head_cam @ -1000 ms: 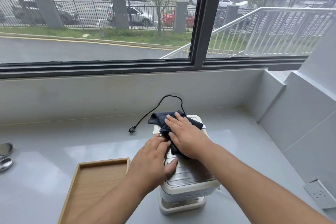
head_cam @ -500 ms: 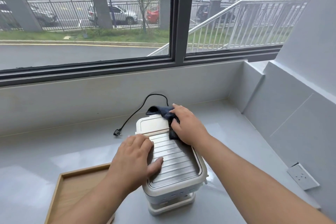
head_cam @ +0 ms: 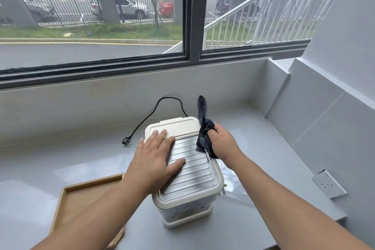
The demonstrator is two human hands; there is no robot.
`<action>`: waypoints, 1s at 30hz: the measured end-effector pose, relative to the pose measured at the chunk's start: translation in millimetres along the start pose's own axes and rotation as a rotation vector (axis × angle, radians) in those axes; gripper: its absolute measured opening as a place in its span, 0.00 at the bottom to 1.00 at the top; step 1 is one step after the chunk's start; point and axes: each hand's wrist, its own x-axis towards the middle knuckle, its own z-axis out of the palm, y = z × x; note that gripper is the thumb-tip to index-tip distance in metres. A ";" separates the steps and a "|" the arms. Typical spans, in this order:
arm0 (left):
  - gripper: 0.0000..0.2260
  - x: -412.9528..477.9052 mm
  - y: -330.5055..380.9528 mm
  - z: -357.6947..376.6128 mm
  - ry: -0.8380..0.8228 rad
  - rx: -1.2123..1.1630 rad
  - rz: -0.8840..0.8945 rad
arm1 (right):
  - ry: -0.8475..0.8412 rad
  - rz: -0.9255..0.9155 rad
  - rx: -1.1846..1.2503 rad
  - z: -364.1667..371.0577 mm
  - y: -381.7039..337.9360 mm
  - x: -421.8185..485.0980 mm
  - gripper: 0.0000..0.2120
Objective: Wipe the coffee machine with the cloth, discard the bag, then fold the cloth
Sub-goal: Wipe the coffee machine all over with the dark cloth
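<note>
Nearest the camera, two bare forearms reach forward over a grey worktop [head_cam: 60, 168]. At the lower left lies a shallow wooden tray [head_cam: 81, 199], partly covered by the left forearm. Just right of the tray stands the coffee machine [head_cam: 188, 195], a cream-coloured box with a ribbed metal top plate and a plain cream lid at its far end. A clear, glossy film, possibly the bag, lies on the worktop against the machine's right side, but what it is cannot be told for certain.

The left hand [head_cam: 154, 160] lies flat and open on the machine's top, palm down, fingers spread toward the cream lid and thumb across the ribbed plate; it grips nothing. The right hand [head_cam: 223, 142] is at the machine's right edge, curled closed around the dark blue cloth [head_cam: 204, 134]. The cloth is bunched in that fist, its lower part touching the right rim of the top plate and one end sticking up above the hand.

Behind the machine a black power cord [head_cam: 154, 111] loops over the worktop, and its plug lies unplugged to the left. On the tiled wall to the right sits a wall socket [head_cam: 328, 184]. Farthest off, a dark-framed window [head_cam: 194, 26] looks out on a road, a white railing, a fence and parked cars.
</note>
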 end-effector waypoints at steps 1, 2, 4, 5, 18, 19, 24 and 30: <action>0.43 0.0 0.1 -0.1 0.002 -0.003 0.000 | 0.014 0.002 -0.024 -2.5 2.3 -5.5 0.14; 0.43 -0.1 0.2 -0.2 0.002 -0.006 0.000 | 0.022 0.000 -0.053 -4.5 5.0 -11.1 0.14; 0.42 -0.6 0.6 0.5 0.006 -0.005 0.001 | 0.019 -0.024 -0.104 -8.4 9.5 -21.8 0.13; 0.42 -0.7 0.8 0.8 0.009 -0.003 0.001 | 0.017 -0.045 -0.118 -10.1 10.9 -26.7 0.13; 0.41 -1.3 0.8 2.0 0.027 -0.018 0.010 | 0.063 -0.216 -0.220 -22.8 28.7 -96.4 0.13; 0.41 -1.3 0.8 2.4 0.028 -0.021 0.010 | 0.073 -0.202 -0.192 -22.5 35.2 -101.8 0.11; 0.42 -0.5 -0.5 3.8 0.034 -0.025 0.009 | 0.146 -0.181 -0.091 -15.0 53.7 -124.6 0.03; 0.41 -0.2 -1.9 6.3 0.044 -0.022 0.013 | 0.209 -0.170 -0.122 -0.2 59.1 -146.3 0.05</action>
